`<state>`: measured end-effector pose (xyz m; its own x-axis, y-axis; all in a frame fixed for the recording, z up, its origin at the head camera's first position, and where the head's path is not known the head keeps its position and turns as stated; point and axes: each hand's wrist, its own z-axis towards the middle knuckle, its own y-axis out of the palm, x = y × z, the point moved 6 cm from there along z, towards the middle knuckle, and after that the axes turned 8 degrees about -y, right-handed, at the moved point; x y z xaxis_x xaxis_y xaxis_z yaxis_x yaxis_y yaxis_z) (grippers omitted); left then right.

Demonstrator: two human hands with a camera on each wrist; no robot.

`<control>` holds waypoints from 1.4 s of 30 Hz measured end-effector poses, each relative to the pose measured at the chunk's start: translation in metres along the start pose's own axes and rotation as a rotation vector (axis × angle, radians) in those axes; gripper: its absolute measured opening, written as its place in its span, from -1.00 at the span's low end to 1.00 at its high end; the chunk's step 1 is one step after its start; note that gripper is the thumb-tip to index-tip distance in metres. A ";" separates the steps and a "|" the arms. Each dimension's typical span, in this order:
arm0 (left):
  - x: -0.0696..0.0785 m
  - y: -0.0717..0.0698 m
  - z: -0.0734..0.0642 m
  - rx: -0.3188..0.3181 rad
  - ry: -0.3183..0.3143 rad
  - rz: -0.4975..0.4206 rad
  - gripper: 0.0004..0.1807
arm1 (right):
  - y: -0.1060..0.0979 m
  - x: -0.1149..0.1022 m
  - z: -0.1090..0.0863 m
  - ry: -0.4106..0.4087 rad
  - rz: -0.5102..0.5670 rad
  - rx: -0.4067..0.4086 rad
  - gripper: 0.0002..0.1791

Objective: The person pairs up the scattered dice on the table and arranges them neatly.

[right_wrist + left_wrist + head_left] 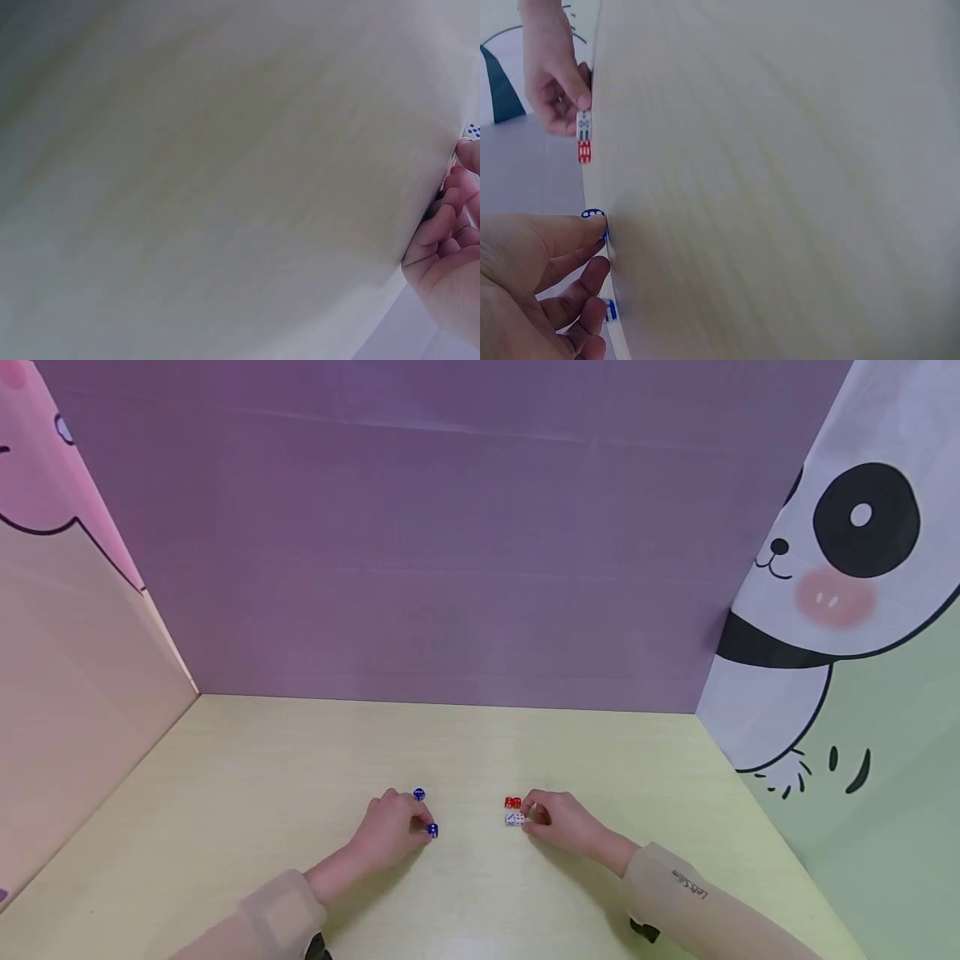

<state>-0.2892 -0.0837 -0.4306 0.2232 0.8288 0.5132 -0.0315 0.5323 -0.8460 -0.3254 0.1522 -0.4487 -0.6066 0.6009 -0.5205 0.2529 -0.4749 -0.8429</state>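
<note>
On the tabletop, my left hand (392, 832) pinches a blue die (432, 831) between thumb and finger. A second blue die (419, 794) lies just beyond it, close to the knuckles. To the right, two white dice (514, 819) sit side by side, with two red dice (513, 803) in a row right behind them. My right hand (566, 821) has thumb and forefinger at the right end of the white pair, pinching the nearer white die (473, 130). In the left wrist view, the thumb lies on the held blue die (594, 214).
The pale wooden table (465, 902) ends at a purple backdrop (450, 552). A pink panel (75, 652) stands on the left, and a panda-print panel (795, 710) on the right. A gap of bare table separates the blue dice from the red and white ones.
</note>
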 end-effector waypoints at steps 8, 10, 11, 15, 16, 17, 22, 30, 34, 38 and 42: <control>0.025 0.012 -0.001 -0.037 0.065 -0.028 -0.91 | 0.000 0.002 -0.001 0.009 0.002 -0.001 -0.87; 0.030 0.016 0.000 -0.054 0.071 -0.034 -0.91 | -0.001 0.003 -0.002 0.012 0.010 0.000 -0.85; 0.032 0.018 0.000 -0.060 0.074 -0.039 -0.91 | -0.001 0.003 -0.003 0.014 0.012 0.000 -0.85; 0.041 0.023 0.000 -0.076 0.087 -0.053 -0.90 | -0.003 0.003 -0.007 0.012 0.021 0.007 -0.84; 0.043 0.025 0.000 -0.078 0.089 -0.055 -0.90 | -0.004 0.002 -0.008 0.008 0.023 0.011 -0.84; 0.045 0.026 0.001 -0.079 0.093 -0.056 -0.90 | -0.004 0.002 -0.009 0.008 0.020 0.012 -0.85; 0.053 0.033 0.003 -0.094 0.096 -0.084 -0.90 | -0.005 0.000 -0.014 0.015 0.029 0.015 -0.86; 0.062 0.049 0.011 -0.158 0.053 -0.210 -0.90 | -0.006 -0.004 -0.017 0.019 0.037 0.002 -0.86; 0.067 0.054 0.013 -0.163 0.061 -0.230 -0.90 | -0.004 -0.005 -0.018 -0.024 0.045 0.007 -0.86; 0.072 0.057 0.015 -0.166 0.062 -0.244 -0.90 | -0.002 -0.007 -0.019 -0.056 0.068 0.010 -0.86; 0.077 0.060 0.017 -0.177 0.045 -0.263 -0.90 | -0.001 -0.008 -0.019 -0.063 0.078 0.008 -0.85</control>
<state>-0.2903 0.0149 -0.4397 0.2445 0.6562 0.7139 0.2021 0.6856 -0.6994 -0.3066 0.1599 -0.4466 -0.6312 0.5204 -0.5752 0.2957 -0.5241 -0.7987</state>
